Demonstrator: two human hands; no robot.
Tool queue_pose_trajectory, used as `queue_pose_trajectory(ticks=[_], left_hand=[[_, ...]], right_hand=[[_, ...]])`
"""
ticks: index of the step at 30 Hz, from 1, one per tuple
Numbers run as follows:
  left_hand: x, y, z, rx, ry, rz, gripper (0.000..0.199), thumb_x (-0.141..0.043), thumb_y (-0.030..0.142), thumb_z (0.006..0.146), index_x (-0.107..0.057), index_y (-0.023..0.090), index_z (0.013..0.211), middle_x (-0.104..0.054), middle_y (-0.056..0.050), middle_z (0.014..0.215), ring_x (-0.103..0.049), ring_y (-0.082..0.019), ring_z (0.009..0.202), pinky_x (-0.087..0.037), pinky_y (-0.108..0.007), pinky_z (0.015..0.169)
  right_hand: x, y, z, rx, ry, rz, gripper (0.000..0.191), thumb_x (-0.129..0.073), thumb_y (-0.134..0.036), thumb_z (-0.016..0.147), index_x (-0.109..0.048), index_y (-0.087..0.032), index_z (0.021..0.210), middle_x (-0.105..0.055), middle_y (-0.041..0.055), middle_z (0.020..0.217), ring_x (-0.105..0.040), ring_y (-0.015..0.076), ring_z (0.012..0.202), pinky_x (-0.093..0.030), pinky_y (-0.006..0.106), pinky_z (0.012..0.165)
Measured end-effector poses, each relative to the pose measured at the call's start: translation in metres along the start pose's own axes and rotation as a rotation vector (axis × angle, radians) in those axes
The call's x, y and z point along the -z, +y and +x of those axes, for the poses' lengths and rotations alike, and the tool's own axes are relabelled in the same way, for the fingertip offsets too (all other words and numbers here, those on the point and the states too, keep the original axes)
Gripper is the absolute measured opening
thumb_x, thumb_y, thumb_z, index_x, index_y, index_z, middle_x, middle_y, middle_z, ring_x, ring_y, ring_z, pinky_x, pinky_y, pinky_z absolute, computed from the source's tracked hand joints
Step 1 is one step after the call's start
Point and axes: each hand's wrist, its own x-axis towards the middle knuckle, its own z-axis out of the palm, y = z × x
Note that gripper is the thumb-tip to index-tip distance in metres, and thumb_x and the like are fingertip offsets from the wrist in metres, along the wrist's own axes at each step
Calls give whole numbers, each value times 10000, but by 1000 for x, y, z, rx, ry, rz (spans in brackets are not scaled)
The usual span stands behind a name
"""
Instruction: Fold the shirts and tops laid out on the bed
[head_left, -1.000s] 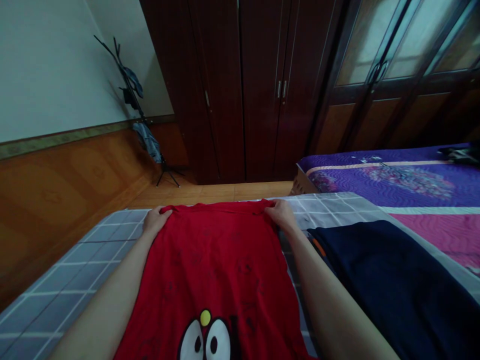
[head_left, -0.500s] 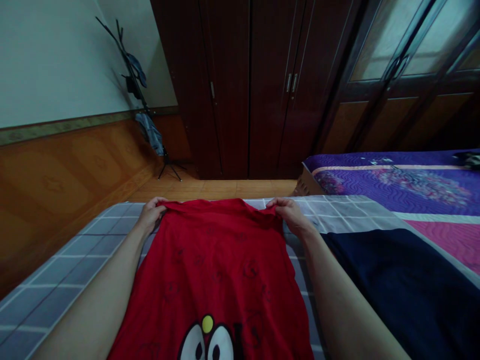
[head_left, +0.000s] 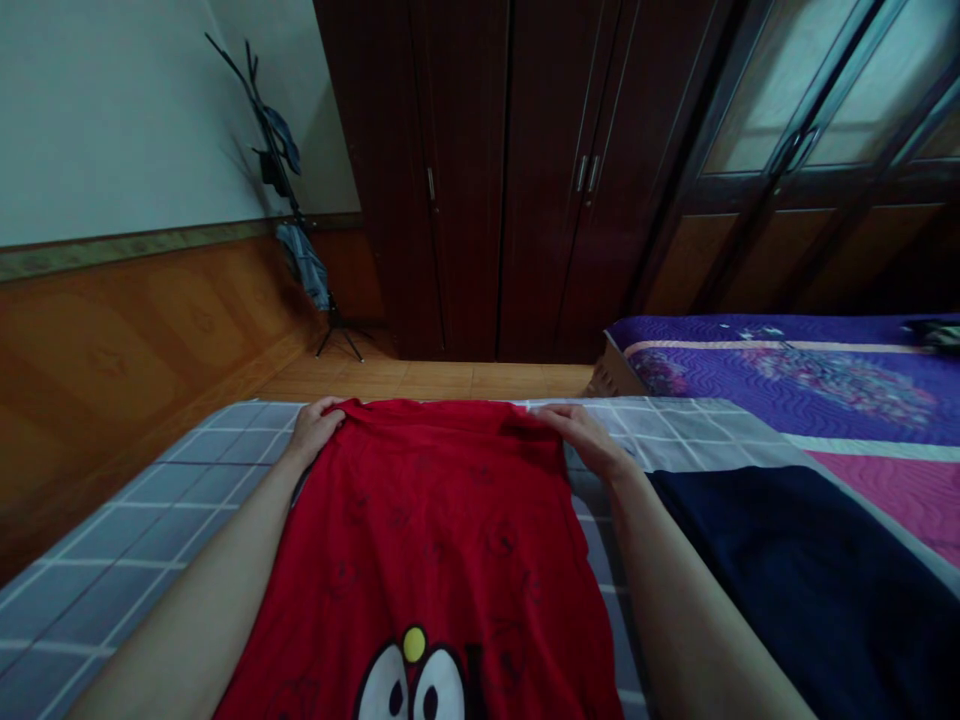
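A red shirt (head_left: 450,520) with faint dark prints and a pair of cartoon eyes lies spread over the grey checked bed sheet (head_left: 172,530). Its lower part runs out of the bottom of the view. At the shirt's far left corner, my left hand (head_left: 316,432) is closed on the fabric. My right hand (head_left: 581,435) pinches the far right corner, fingertips partly covered by the cloth. Between both hands the far edge is stretched, with small folds along it. Folded dark navy cloth (head_left: 802,570) rests on the sheet, right of my right forearm.
Beyond the bed's far edge is a strip of tiled floor (head_left: 435,380), then a dark wooden wardrobe (head_left: 465,200). A coat stand (head_left: 289,190) with clothes hanging on it stands at the back left. A bed with a purple floral cover (head_left: 712,370) adjoins on the right.
My left hand has shifted slightly to the right, drawing the shirt's far left corner inward. My right hand stays at its corner, its fingers lower against the cloth. The view has tilted a little.
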Motion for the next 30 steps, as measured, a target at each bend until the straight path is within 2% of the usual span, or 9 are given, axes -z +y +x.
queue_pose_trajectory(ticks=[2, 4, 7, 11, 14, 19, 24, 27, 30], left_hand=[[-1, -2, 1, -3, -6, 19, 308, -551, 341, 601, -692, 171, 815, -600, 26, 602, -524, -160, 606, -377, -238, 598], [-2, -3, 3, -5, -12, 29, 301, -541, 345, 605, -688, 174, 804, -598, 28, 600, -521, -159, 600, -374, -237, 591], [-2, -3, 3, -4, -12, 38, 290, -538, 344, 593, -682, 175, 780, -599, 28, 597, -519, -160, 593, -373, -239, 586], [-2, 2, 1, 8, 2, 38, 294, -537, 349, 577, -678, 178, 771, -593, 28, 580, -521, -168, 598, -379, -242, 587], [-3, 7, -1, 23, 9, 23, 305, -536, 361, 570, -674, 175, 768, -582, 28, 565, -520, -168, 588, -384, -240, 575], [-4, 10, -2, 41, 16, -9, 330, -532, 375, 576, -670, 162, 787, -561, 32, 543, -509, -156, 555, -381, -236, 554], [-4, 14, -4, 49, 18, -32, 299, -537, 365, 563, -661, 161, 743, -543, 35, 526, -486, -149, 542, -362, -234, 537], [-4, 16, -5, 57, 20, -45, 297, -549, 365, 562, -664, 159, 743, -540, 36, 521, -483, -147, 540, -361, -235, 542], [-4, 15, -4, 63, 24, -64, 283, -555, 359, 566, -667, 162, 736, -546, 36, 531, -488, -145, 548, -365, -233, 546]], right_hand=[[-2, -5, -2, -7, -71, -58, 325, -622, -455, 720, -718, -145, 694, -700, 60, 706, -616, 162, 649, -462, 252, 588], [-4, -6, 0, -19, -84, -136, 264, -626, -395, 704, -730, -153, 695, -702, 48, 689, -607, 156, 631, -455, 246, 576], [-7, 0, 7, -36, -35, -276, 108, -658, -207, 601, -736, -183, 672, -690, 14, 631, -583, 146, 592, -425, 233, 550], [-10, 5, 12, -33, 44, -469, 153, -631, -88, 523, -702, -217, 561, -636, -20, 523, -541, 132, 528, -359, 223, 500], [-7, 1, 13, -14, 87, -559, 115, -612, -120, 577, -668, -204, 522, -596, -18, 481, -519, 126, 497, -328, 226, 479], [-1, -6, 15, 28, 136, -604, 156, -549, -196, 712, -694, -180, 657, -655, 12, 606, -576, 141, 587, -370, 223, 523], [-12, 1, 10, 19, 60, -634, 58, -691, -200, 574, -714, -227, 620, -642, -23, 563, -560, 134, 538, -339, 218, 485], [-17, 3, 10, 21, 114, -636, 83, -670, -143, 538, -676, -225, 527, -589, -33, 484, -519, 119, 491, -305, 223, 474], [-12, 2, 14, 33, 222, -578, 80, -628, -184, 605, -665, -208, 538, -591, -18, 491, -532, 131, 506, -320, 231, 486]])
